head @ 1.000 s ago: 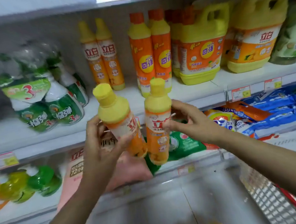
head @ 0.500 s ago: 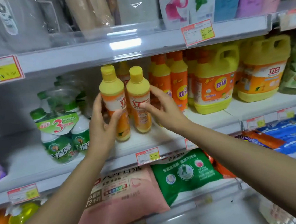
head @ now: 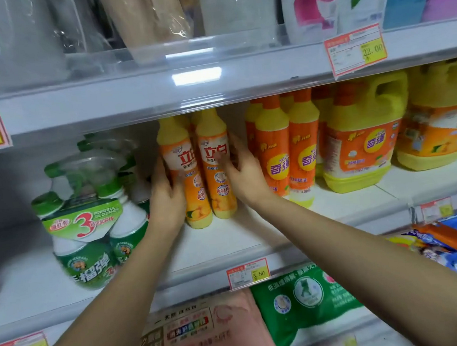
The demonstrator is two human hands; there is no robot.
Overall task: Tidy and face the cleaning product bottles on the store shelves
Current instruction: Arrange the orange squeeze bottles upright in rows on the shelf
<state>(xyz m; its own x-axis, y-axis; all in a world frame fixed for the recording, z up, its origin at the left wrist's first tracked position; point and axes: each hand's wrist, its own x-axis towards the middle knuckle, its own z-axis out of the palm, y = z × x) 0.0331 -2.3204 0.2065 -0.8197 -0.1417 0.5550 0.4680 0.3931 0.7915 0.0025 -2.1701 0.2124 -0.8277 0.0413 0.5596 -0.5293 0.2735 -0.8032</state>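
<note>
The white flat-panel shelf (head: 229,243) has a smooth painted deck and a clear plastic strip along its front edge. At the right end stand two large yellow plastic jugs (head: 359,142) with moulded handles and glossy orange labels. At the left end stands a twin pack of green-and-white trigger spray bottles (head: 90,215), joined by a printed card collar. Just left of the jugs is a row of orange round plastic bottles (head: 274,151) with yellow shoulders.

Left of that row, set back from the front edge, two slim cylindrical yellow-and-orange plastic bottles stand upright and side by side, labels facing forward: the left slim bottle (head: 187,177) and the right slim bottle (head: 218,168).

The left hand (head: 165,196) wraps round the left slim bottle from its left side. The right hand (head: 246,176) grips the right slim bottle, thumb across the label.

A small red-bordered paper price tag (head: 247,273) sits on the shelf's front edge.
</note>
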